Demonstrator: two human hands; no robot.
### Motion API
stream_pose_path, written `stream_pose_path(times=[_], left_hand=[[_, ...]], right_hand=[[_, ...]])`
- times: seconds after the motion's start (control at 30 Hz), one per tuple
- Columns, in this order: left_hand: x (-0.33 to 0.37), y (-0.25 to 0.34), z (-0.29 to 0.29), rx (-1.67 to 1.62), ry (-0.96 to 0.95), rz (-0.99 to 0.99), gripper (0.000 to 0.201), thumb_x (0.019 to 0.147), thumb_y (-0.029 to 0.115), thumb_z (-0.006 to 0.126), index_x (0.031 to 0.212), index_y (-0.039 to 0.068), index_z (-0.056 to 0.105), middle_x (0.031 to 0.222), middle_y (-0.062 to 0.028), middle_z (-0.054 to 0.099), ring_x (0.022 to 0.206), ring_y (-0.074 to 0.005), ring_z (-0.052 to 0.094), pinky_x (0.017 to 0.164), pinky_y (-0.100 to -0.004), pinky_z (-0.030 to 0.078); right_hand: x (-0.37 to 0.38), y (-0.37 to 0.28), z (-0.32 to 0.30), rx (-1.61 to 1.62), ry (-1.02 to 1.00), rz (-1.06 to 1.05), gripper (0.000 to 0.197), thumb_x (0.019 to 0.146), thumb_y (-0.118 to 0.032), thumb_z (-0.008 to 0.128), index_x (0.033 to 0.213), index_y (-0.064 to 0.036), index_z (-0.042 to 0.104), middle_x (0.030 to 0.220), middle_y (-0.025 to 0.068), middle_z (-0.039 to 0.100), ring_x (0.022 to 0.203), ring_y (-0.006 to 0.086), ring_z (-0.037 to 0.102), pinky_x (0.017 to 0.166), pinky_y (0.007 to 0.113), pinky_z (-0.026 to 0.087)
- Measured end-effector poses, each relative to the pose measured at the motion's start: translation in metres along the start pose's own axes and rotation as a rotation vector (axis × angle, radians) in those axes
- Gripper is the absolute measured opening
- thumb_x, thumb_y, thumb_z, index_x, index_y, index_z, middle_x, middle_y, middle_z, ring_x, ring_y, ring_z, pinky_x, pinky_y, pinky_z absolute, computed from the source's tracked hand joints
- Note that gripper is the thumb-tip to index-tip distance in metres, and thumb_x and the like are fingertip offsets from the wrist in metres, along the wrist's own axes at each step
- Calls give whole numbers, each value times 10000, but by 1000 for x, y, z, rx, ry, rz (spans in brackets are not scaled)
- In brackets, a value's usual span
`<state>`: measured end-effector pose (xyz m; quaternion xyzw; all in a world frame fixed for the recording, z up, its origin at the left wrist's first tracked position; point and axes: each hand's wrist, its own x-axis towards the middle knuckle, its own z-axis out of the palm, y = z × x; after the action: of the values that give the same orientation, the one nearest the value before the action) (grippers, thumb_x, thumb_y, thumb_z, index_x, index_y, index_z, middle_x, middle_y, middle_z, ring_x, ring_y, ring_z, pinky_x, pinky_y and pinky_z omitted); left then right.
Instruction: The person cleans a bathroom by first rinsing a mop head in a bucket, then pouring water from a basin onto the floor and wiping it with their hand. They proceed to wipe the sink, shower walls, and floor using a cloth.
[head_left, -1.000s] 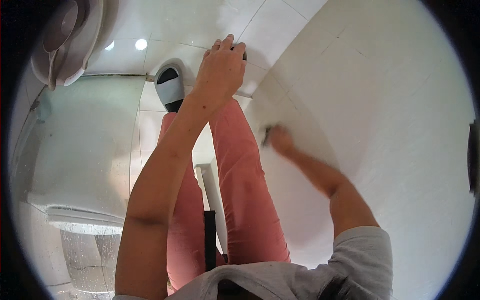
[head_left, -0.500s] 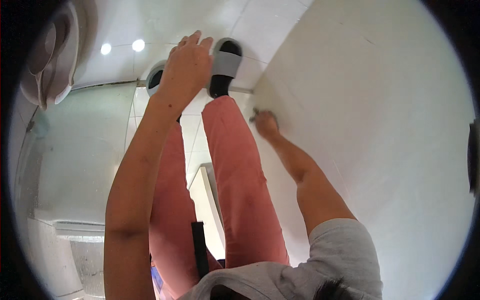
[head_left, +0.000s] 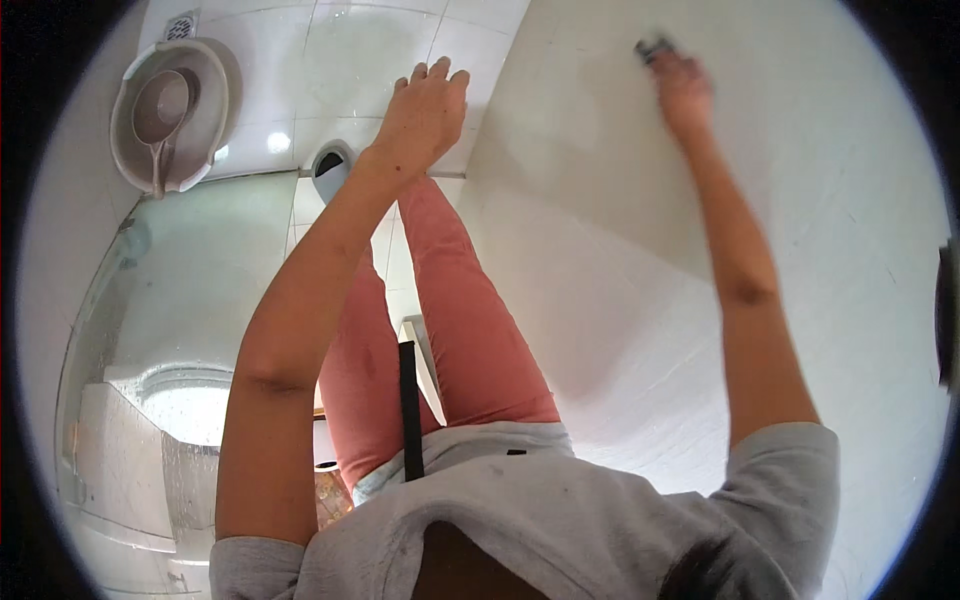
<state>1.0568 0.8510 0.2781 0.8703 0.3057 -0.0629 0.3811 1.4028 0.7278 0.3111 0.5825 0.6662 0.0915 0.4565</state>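
Note:
My right hand (head_left: pixel 685 90) is stretched far up and to the right, blurred by motion. Its fingers are closed on a small dark grey thing (head_left: pixel 654 46), held against a large smooth pale wall (head_left: pixel 600 270). What the thing is, a pad or a cloth, I cannot make out. My left hand (head_left: pixel 424 118) hangs in front of me, back upward and fingers apart, with nothing seen in it. Beyond it lies the tiled floor, and the hand covers one of my feet.
At the upper left, a round basin (head_left: pixel 218 120) holds a long-handled dipper (head_left: pixel 161 108) near a floor drain (head_left: pixel 180 27). A wet glass panel (head_left: pixel 190 250) stands on my left. Below my left forearm shows a grey slipper (head_left: pixel 330 172) on the white floor tiles (head_left: pixel 360 50).
My right hand has swept up and outward along the wall with the dark thing. My left hand has shifted slightly right. The view has tilted, bringing more of the basin into sight.

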Motion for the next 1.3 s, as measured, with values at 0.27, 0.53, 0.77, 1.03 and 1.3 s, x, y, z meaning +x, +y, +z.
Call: stream_pose_path(times=[0.27, 0.53, 0.77, 1.03, 1.3], left_hand=[[-27, 11, -52, 55, 25, -55, 390, 821, 148, 565, 1181, 16, 499, 1265, -233, 448, 1141, -396, 451, 931, -465, 397], [-27, 107, -114, 47, 259, 87, 250, 779, 71, 517, 1012, -17, 538, 1227, -249, 464, 1094, -402, 485, 847, -521, 438], [-56, 135, -140, 67, 223, 15, 286, 774, 77, 532, 1045, -14, 542, 1218, -231, 459, 1078, -410, 476, 860, -552, 420], [-91, 143, -175, 124, 126, -27, 384, 782, 151, 590, 1120, -15, 517, 1253, -256, 415, 1095, -408, 470, 830, -530, 441], [-115, 48, -252, -115, 429, -479, 350, 744, 181, 603, 1061, 33, 602, 1008, -220, 599, 937, -368, 579, 814, -423, 477]], right_hand=[[-270, -202, -87, 790, -602, -593, 211, 838, -174, 498, 955, -65, 636, 968, 91, 633, 942, 258, 577, 866, 422, 435], [-97, 136, -75, 237, -226, 34, 271, 864, -187, 470, 1059, -41, 589, 1129, 148, 576, 1137, 386, 475, 914, 461, 403], [-32, 415, -189, -239, 267, 435, 308, 876, -145, 409, 1125, -121, 589, 1087, 83, 578, 1018, 213, 538, 869, 408, 348], [-104, 95, -88, 255, -304, -104, 260, 864, -238, 484, 993, -60, 620, 1046, 108, 618, 1011, 254, 566, 912, 397, 401], [-57, 17, -116, 1629, -225, 279, 208, 852, -155, 520, 996, -72, 644, 987, 88, 635, 889, 220, 606, 802, 355, 479]])
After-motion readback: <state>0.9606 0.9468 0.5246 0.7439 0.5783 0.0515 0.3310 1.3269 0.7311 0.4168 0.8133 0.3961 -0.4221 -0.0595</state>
